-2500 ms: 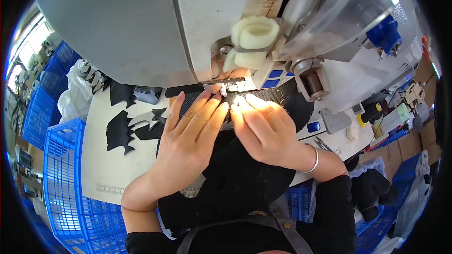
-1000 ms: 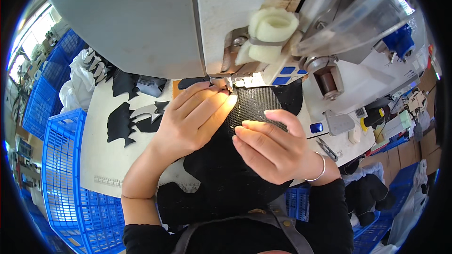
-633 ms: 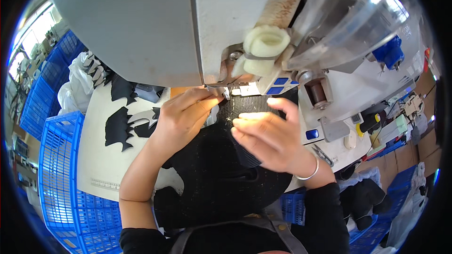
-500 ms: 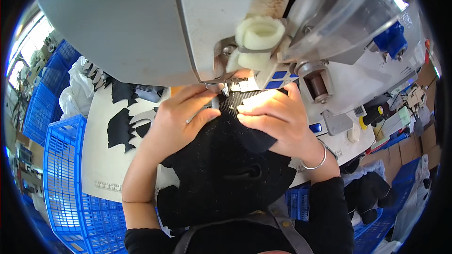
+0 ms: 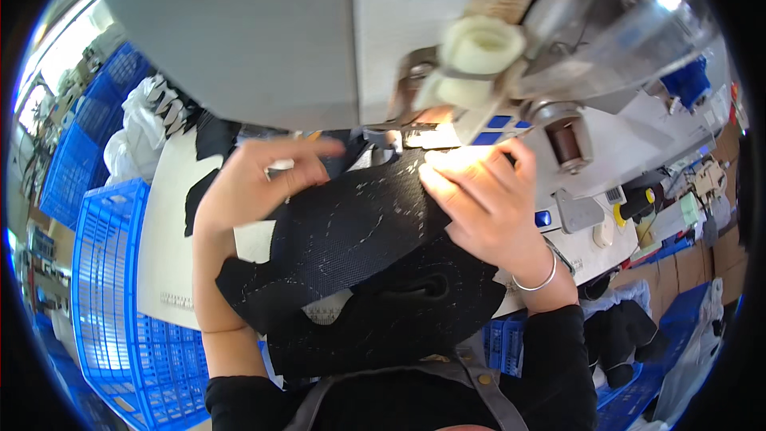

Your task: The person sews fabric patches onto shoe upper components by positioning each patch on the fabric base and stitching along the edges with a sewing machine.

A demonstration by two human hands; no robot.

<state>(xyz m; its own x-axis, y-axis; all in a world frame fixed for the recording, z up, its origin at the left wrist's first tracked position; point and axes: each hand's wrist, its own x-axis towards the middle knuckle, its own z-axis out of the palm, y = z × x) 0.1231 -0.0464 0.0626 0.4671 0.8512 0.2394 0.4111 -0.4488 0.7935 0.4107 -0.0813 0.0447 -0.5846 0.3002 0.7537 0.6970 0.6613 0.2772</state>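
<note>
A black textile piece (image 5: 351, 231) with a mesh-like face and stray pale threads spreads under the head of a grey sewing machine (image 5: 319, 56). At the lit needle area, its upper right edge is pinched between the thumb and fingers of my right hand (image 5: 491, 203). My left hand (image 5: 259, 179) hovers over the piece's left side, fingers apart and slightly blurred; a pale patch shows between them. Below lies another black piece (image 5: 399, 327) with a slot-like opening, resting towards my lap. The needle itself is hidden.
A blue plastic crate (image 5: 112, 271) stands left of the white tabletop (image 5: 163, 271). Black cut pieces (image 5: 214, 140) lie at the back left. A brown thread bobbin (image 5: 566, 148) and a clear curved guard (image 5: 622, 56) sit on the machine's right. Dark fabric (image 5: 618, 331) fills a bin at the right.
My left hand has moved left, away from the needle area. The upper black piece now spreads to the left with its mesh face showing. My right hand stays near the needle. The view has shifted slightly.
</note>
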